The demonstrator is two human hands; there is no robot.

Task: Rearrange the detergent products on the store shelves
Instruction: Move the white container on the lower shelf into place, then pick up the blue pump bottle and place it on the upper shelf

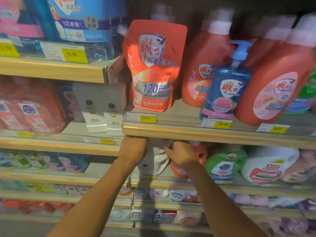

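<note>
Just under the wooden shelf edge point(205, 134) that carries the red pouch point(152, 65), my left hand point(133, 149) and right hand point(181, 153) close around a pale grey-white detergent pack point(156, 159), one on each side, probably to steady it while I shift it. A red jug point(200, 154) touches my right hand, crowding the gap; a green bottle point(225, 161) stands beyond.

Fingertips of the left hand point(132, 149) vanish under the shelf point(205, 134) edge; the white pouch point(153, 161) between both hands blurs, label unreadable.
</note>
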